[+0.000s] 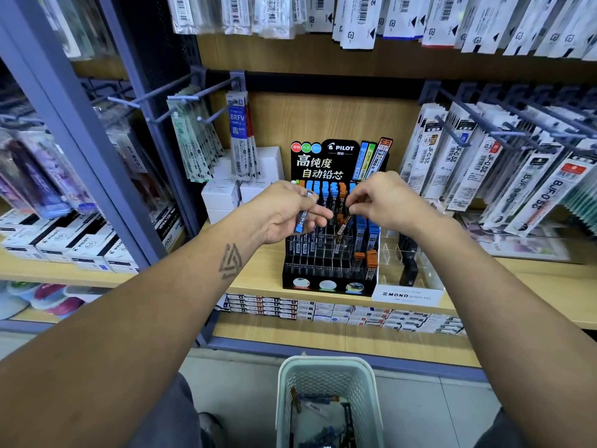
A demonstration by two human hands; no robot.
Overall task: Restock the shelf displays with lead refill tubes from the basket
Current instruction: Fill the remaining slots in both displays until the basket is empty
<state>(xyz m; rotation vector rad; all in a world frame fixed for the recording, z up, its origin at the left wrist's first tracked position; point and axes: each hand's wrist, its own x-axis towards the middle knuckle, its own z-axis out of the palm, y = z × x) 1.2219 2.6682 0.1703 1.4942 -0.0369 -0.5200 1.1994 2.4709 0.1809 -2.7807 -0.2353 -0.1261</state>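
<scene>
Lead refill tubes fill part of the black Pilot display [329, 279] on the wooden shelf [258, 276], standing upright in rows of slots, blue caps at the back and right, a few orange ones at the front right. Both hands hover just over the display's upper rows. The left hand [290, 211] curls its fingers round a blue-capped tube [303, 221], long axis steeply tilted, cap end up by the fingers. The right hand [384, 198] pinches an orange-and-black tube [343, 226] by its top; the tube hangs slanted, lower end toward the slots. A clear Mono stand [408, 294] sits touching the display's right side. White boxes [223, 195] stack behind to the left, and hanging refill packs [478, 163] crowd both sides on hooks. Below, on the floor, a pale green basket [326, 367] holds more tubes, lying loose in a jumble.
</scene>
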